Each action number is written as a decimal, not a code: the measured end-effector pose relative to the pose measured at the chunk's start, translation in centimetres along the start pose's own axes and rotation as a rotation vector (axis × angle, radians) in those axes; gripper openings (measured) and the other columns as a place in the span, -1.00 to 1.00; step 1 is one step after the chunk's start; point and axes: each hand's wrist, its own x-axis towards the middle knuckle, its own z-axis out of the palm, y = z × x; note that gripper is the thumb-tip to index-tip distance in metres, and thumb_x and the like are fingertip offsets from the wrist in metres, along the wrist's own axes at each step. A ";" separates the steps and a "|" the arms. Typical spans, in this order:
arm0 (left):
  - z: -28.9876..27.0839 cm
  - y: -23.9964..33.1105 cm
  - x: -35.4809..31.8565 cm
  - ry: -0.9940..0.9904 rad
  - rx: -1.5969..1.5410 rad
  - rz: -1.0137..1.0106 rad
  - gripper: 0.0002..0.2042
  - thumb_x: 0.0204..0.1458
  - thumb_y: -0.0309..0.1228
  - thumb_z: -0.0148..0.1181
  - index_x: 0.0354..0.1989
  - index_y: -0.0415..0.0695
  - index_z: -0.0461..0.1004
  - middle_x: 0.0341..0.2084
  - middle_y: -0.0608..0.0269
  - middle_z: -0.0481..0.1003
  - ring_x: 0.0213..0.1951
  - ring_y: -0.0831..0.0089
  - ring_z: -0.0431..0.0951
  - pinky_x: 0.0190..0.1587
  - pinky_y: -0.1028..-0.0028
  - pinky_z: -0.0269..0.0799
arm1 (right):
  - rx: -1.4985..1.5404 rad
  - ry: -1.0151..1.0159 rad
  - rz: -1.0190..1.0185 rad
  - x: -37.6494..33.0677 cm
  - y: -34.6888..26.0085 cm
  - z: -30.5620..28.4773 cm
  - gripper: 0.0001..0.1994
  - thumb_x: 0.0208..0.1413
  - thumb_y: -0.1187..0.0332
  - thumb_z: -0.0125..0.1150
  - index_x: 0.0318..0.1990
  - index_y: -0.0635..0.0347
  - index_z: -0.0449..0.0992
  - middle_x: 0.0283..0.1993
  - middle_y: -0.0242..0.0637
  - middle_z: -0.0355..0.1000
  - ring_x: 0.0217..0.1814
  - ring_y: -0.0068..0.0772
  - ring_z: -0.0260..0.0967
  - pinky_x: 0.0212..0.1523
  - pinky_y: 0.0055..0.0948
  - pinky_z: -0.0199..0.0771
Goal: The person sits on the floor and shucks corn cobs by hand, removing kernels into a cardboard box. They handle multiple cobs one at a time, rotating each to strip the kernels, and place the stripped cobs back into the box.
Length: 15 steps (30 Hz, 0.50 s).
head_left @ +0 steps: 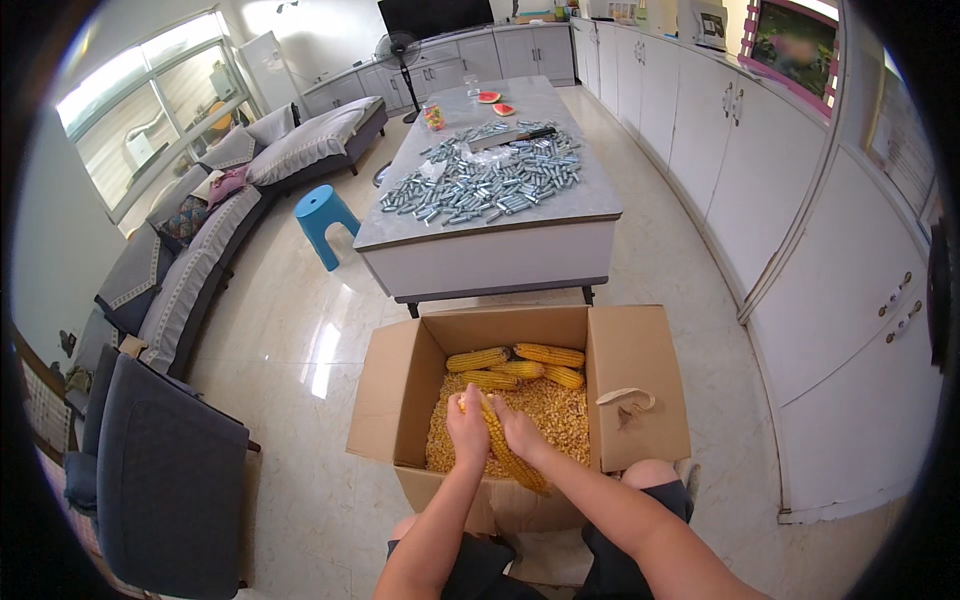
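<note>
Both my hands grip one yellow corn cob (512, 460) over an open cardboard box (400, 385) between my knees. My left hand (467, 430) wraps the cob's upper end. My right hand (520, 432) holds it just beside, thumb on the kernels. The cob slants down toward my right forearm. Loose yellow kernels (555, 410) cover the box's bottom. Several whole cobs (520, 362) lie at the far side of the box.
A grey-topped table (580, 200) stands beyond the box, strewn with several small silver cylinders (480, 180), a knife and watermelon slices (495, 102). A blue stool (322, 215) sits left of it. Sofas and a dark chair (165, 470) line the left; white cabinets (760, 160) line the right.
</note>
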 end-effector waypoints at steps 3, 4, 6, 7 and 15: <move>0.1 -0.7 0.1 -0.024 -0.058 0.043 -0.67 0.12 -0.15 -0.05 -0.40 -0.23 0.33 -0.54 0.29 0.35 -0.47 0.56 0.31 -0.39 0.54 0.25 | 0.026 -0.023 0.109 0.7 0.8 -0.2 -0.23 0.10 -0.23 -0.34 -0.36 0.48 0.47 -0.28 0.18 0.39 -0.18 -0.06 0.35 -0.11 -0.30 0.25; 0.2 -0.6 0.1 -0.005 -0.123 -0.013 -0.66 0.12 -0.14 -0.06 -0.40 -0.23 0.33 -0.54 0.30 0.35 -0.47 0.56 0.31 -0.39 0.54 0.26 | 0.042 -0.027 0.127 0.9 1.0 -0.2 -0.23 0.11 -0.23 -0.35 -0.38 0.48 0.47 -0.29 0.18 0.39 -0.18 -0.05 0.35 -0.11 -0.29 0.25; 0.3 0.1 0.4 0.034 -0.252 -0.126 -0.65 0.13 -0.12 -0.09 -0.39 -0.21 0.34 -0.53 0.31 0.35 -0.46 0.56 0.31 -0.38 0.53 0.26 | 0.069 -0.035 0.130 1.0 1.2 -0.3 -0.25 0.12 -0.21 -0.36 -0.32 0.47 0.46 -0.27 0.17 0.40 -0.18 -0.05 0.35 -0.11 -0.28 0.25; 0.2 0.1 0.5 0.058 -0.280 -0.154 -0.65 0.13 -0.11 -0.10 -0.39 -0.20 0.33 -0.52 0.32 0.35 -0.46 0.56 0.31 -0.38 0.53 0.26 | 0.083 -0.039 0.132 0.9 1.1 -0.4 -0.26 0.13 -0.20 -0.36 -0.29 0.47 0.46 -0.26 0.17 0.40 -0.18 -0.04 0.36 -0.10 -0.27 0.25; -0.7 -0.7 1.6 0.151 -0.263 -0.143 -0.65 0.13 -0.09 -0.10 -0.44 -0.18 0.31 -0.55 0.36 0.32 -0.47 0.58 0.29 -0.40 0.53 0.22 | -0.092 -0.169 -0.151 -1.2 0.0 -0.6 -0.44 0.18 -0.06 -0.24 -0.15 0.37 0.38 -0.29 -0.09 0.41 -0.24 -0.25 0.33 -0.12 -0.36 0.25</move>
